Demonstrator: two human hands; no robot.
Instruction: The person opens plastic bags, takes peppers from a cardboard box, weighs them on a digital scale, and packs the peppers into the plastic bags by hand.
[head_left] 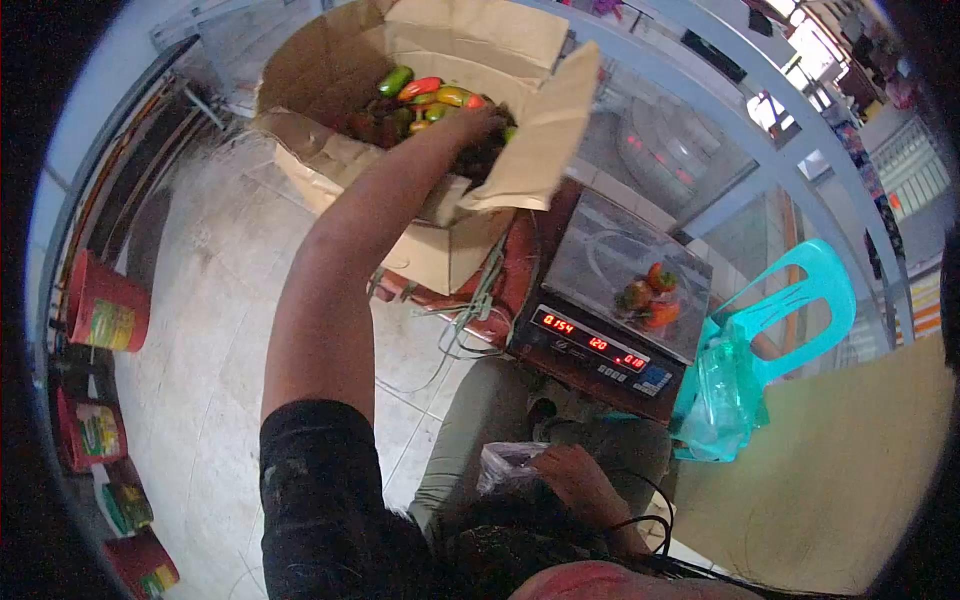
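Observation:
My left hand reaches down into an open cardboard box at the top; its fingers are hidden among red, green and orange peppers. Low in the view, over my lap, my right hand is closed on the edge of a clear plastic bag. Between them and to the right, a digital scale shows lit red numbers. A small group of red and orange peppers sits on the right part of its metal plate.
Right of the scale hang turquoise plastic bags, beside a tan board. A loose bundle of string dangles below the box. Red pots line the far left by the tiled floor. A glass case with a pale frame stands behind the scale.

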